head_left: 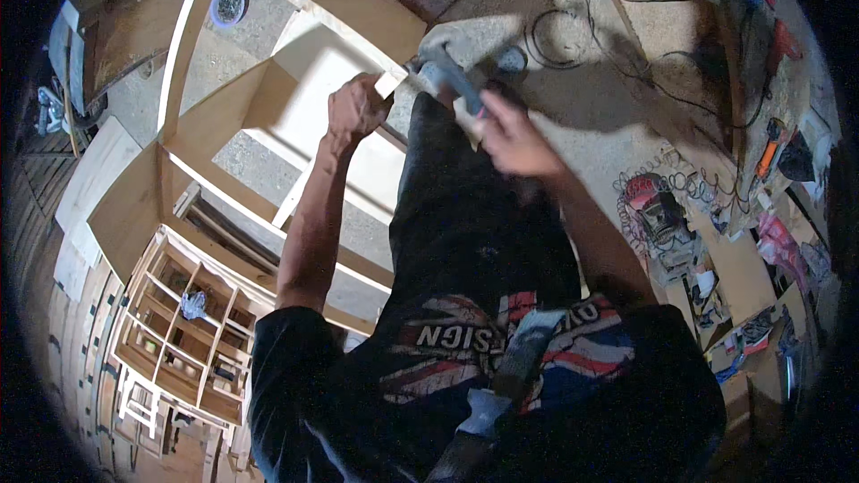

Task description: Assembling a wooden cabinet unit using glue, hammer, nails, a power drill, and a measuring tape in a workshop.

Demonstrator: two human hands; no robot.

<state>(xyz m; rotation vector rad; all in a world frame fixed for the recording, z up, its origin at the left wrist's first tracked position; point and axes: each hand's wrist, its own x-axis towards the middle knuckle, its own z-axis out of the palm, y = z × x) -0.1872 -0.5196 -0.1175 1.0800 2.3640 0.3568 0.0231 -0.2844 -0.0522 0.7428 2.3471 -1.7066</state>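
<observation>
My left hand (358, 109) is closed in a grip at the end of a pale wooden strip (391, 83), at the edge of a large wooden frame (304, 2). My right hand (517, 136), smeared by motion, is wrapped round the handle of a hammer (458, 82). The hammer's head lies close to the strip's end, and I cannot tell whether they touch. The frame has curved plywood sides and stands to my left and ahead, with a white panel (300, 94) inside it.
A divided wooden rack (164, 353) stands at lower left. A round tub (230, 4) sits on the floor beyond the frame. Black cables (559, 40) run across the floor ahead. To the right lie a coiled hose (667, 161), a red and black machine (653, 206) and scattered scraps.
</observation>
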